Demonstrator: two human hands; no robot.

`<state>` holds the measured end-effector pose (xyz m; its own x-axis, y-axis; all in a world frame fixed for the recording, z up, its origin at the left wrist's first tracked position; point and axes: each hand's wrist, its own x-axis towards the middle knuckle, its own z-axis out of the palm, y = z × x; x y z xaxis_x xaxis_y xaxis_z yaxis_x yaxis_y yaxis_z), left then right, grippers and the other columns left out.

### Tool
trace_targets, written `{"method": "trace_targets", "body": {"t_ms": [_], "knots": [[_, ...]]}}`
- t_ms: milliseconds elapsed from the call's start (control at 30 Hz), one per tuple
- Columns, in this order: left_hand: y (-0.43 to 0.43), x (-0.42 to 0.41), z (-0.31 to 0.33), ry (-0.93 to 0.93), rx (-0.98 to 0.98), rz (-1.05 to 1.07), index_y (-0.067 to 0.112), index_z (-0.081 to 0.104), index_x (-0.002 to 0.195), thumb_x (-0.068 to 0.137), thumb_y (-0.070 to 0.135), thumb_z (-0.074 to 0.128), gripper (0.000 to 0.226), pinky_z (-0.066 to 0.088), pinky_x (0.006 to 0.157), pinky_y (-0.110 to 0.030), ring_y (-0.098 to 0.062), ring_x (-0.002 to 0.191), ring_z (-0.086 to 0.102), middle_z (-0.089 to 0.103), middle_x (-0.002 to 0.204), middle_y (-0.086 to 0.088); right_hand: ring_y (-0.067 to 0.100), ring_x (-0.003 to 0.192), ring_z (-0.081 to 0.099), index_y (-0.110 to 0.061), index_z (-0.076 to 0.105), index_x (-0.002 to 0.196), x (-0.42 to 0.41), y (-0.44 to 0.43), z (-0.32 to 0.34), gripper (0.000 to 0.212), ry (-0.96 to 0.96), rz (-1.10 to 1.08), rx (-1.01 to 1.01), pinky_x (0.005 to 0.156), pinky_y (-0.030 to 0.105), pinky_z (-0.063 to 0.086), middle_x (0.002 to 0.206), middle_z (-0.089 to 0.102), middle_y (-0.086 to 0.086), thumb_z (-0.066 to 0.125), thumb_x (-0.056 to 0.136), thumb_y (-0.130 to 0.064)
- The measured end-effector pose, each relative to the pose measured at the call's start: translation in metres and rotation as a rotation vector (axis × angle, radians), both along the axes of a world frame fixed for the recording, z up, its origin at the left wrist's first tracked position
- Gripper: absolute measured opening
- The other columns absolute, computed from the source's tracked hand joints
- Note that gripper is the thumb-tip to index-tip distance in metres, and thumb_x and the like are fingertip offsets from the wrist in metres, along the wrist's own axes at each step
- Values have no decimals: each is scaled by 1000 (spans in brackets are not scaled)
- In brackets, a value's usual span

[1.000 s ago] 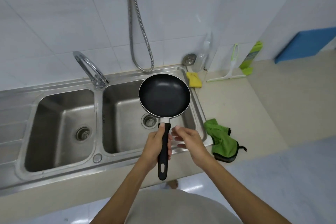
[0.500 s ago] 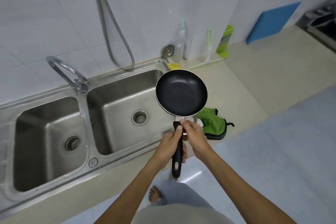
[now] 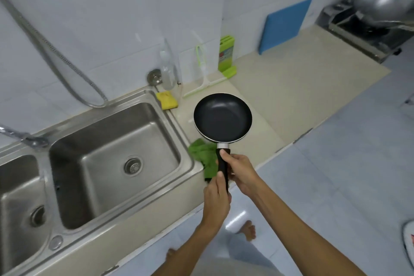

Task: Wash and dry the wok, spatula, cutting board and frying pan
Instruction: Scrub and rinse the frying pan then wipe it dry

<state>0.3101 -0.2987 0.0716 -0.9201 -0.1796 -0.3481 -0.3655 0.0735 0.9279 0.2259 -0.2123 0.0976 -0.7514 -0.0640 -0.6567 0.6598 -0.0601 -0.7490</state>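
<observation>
Black frying pan (image 3: 223,117) held level over the surface (image 3: 291,96) beside the sink (image 3: 177,127), both left grip (image 3: 216,195) and right grip (image 3: 240,168) clenched round its handle (image 3: 221,164), probably to steady it for drying with the green cloth (image 3: 201,157) below.

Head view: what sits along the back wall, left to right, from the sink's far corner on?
metal sink plug → clear bottle → squeegee → green slotted holder → blue cutting board → wok
</observation>
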Motion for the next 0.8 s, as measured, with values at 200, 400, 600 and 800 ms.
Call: {"method": "trace_targets", "body": {"t_ms": [200, 400, 600, 800], "knots": [[137, -42, -7, -23, 140, 27, 15, 50, 75, 98, 59, 32, 53, 33, 41, -25, -11, 43, 42, 47, 48, 5, 21, 83, 69, 2, 71, 100, -47, 122, 6, 30, -3, -29, 46, 85, 38, 56, 96, 77, 15, 70, 94, -27], [201, -93, -14, -194, 90, -239, 9, 61, 88, 104, 57, 31, 59, 39, 39, -24, -22, 49, 64, 66, 62, -5, 22, 64, 65, -2, 69, 100, -107, 211, 0, 23, 14, -82, 121, 59, 33, 55, 89, 74, 16, 62, 99, -25], [205, -184, -10, -211, 12, -73, 4, 62, 89, 103, 40, 51, 40, 46, 41, -27, -25, 50, 65, 69, 71, -14, 20, 57, 56, -7, 66, 83, -169, 264, -8, 31, 50, -79, 240, 53, 32, 45, 72, 67, 7, 57, 100, -31], [220, -310, -10, -182, 96, 116, 6, 63, 96, 101, 37, 57, 33, 49, 47, -30, -28, 60, 71, 72, 84, -10, 17, 47, 54, -2, 67, 83, -228, 306, -25, 35, 55, -14, 366, 45, 27, 44, 63, 66, 5, 57, 98, -31]]}}
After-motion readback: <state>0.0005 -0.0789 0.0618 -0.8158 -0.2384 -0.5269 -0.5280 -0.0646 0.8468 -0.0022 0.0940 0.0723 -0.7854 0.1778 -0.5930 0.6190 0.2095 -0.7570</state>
